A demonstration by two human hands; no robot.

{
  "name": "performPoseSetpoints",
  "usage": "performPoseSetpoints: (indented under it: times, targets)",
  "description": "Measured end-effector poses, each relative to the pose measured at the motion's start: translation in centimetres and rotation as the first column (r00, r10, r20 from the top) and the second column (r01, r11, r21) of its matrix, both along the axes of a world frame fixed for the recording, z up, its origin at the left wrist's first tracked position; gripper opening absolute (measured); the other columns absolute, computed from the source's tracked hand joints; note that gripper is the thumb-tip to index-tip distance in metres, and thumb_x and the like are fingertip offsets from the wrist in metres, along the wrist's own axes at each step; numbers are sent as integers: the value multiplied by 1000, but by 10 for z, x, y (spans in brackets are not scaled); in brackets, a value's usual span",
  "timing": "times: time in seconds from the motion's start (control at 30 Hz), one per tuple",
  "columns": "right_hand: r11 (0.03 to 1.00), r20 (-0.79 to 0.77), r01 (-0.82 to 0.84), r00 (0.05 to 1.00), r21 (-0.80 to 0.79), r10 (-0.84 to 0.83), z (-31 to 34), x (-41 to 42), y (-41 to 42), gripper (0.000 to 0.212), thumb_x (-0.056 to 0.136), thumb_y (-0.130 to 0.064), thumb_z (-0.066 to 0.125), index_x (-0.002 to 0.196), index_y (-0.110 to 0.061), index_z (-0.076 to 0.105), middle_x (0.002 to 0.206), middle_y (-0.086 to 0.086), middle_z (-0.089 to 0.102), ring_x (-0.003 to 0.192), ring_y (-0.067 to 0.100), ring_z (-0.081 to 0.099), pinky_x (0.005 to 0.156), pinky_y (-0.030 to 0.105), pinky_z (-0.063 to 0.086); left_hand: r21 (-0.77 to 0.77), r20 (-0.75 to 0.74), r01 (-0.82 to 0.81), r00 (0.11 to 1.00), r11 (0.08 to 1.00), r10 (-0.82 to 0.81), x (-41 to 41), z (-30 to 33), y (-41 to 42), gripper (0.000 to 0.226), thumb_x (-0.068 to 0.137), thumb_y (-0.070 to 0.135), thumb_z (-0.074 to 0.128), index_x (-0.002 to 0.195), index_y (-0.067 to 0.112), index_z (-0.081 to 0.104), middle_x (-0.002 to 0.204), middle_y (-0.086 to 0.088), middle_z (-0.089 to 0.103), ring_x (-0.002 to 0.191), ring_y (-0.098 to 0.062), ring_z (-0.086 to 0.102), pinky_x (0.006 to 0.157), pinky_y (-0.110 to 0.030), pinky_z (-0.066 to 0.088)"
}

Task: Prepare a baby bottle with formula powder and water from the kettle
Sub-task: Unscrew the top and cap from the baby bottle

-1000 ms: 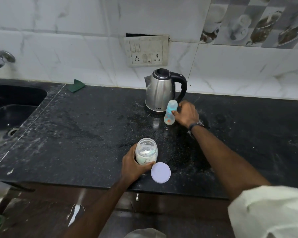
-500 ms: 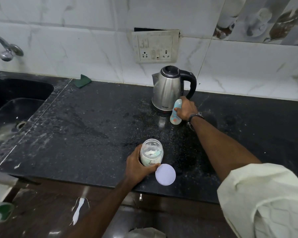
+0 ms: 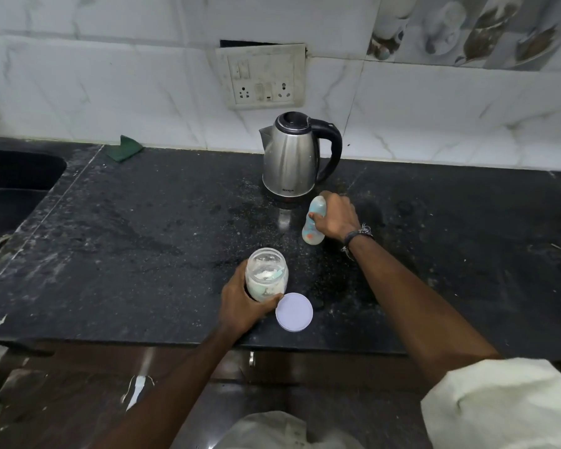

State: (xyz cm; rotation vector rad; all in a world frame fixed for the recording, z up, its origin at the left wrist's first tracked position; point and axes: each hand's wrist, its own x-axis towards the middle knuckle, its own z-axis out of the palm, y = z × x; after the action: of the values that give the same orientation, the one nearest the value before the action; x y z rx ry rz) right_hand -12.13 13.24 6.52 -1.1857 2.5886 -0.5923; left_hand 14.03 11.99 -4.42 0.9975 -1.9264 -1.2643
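Observation:
My left hand (image 3: pixel 240 303) grips an open clear jar (image 3: pixel 267 274) of white formula powder standing near the counter's front edge; a pale green scoop shows inside it. Its round white lid (image 3: pixel 294 312) lies flat on the counter just right of the jar. My right hand (image 3: pixel 336 215) holds a pale blue baby bottle (image 3: pixel 313 222) upright on the counter, fingers curled around its upper part. A steel kettle (image 3: pixel 290 153) with a black lid and handle stands just behind the bottle.
The black speckled countertop (image 3: pixel 143 238) is dusted with white powder. A dark sink (image 3: pixel 10 189) is at the left. A green cloth (image 3: pixel 125 149) lies by the back wall. A wall socket plate (image 3: pixel 261 77) sits above the kettle.
My right hand has drawn the bottle a little forward, away from the kettle. The jar and my left hand stay in place. The head camera has shifted.

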Motion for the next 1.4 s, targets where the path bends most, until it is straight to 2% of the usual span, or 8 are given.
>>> performPoseSetpoints:
  times: [0.17,0.53,0.7,0.8,0.97,1.23,1.33,1.4]
  targets:
    - [1000,-4,12,1000,25,-12,4,17,31,42,78,-37,73,112,-15,63,115,17,65,105,37,62,83,38,51,-38,76,34,997,999,-31,3,3,3,97,56,47,96,139,37,45,130,19,63,118,1,59,97,-28,49]
    - [996,14,69,997,52,-70,13,50,69,53,73,-39,78,116,-12,65,118,14,65,105,33,63,82,38,52,-49,84,53,995,997,-49,2,9,3,90,58,48,94,133,35,45,126,15,63,113,-7,62,94,-40,53]
    - [994,-9,74,997,81,-73,14,58,78,59,73,-41,80,122,-13,63,122,14,61,107,33,61,85,38,51,-35,114,12,993,999,-8,2,11,0,140,46,67,92,155,22,15,158,-1,37,142,-20,41,112,-50,42]
    - [991,-36,68,997,117,-64,17,60,79,62,70,-43,81,121,-13,63,122,14,61,106,33,61,84,38,52,-191,94,-45,993,981,64,0,23,10,148,51,72,84,158,20,-4,169,-6,1,156,-24,3,124,-53,18]
    - [973,-71,18,997,232,-2,33,59,75,61,69,-43,84,113,-9,59,121,15,61,105,34,62,78,37,49,-520,-108,26,989,854,-96,-20,57,41,128,68,50,89,153,-7,13,165,-21,14,155,-36,8,124,-53,19]
    - [953,-79,-4,996,304,30,45,58,71,62,64,-40,88,110,-9,60,119,14,64,107,35,62,79,38,50,-200,-41,210,974,957,-223,-73,57,75,112,76,23,87,157,5,12,164,-5,22,149,0,17,117,-10,17]
    - [948,-62,-17,997,319,39,47,56,69,60,65,-38,87,110,-10,60,120,14,63,108,36,62,81,39,50,12,44,184,982,983,-184,-94,43,66,114,71,29,84,157,14,11,157,-8,40,143,-15,40,116,-35,38]
    - [940,-58,-31,997,339,54,47,56,68,61,67,-37,86,113,-9,58,123,14,61,111,36,61,84,39,50,57,107,157,981,986,-163,-105,35,57,109,70,31,83,154,15,16,141,-8,57,125,-26,59,99,-49,52]
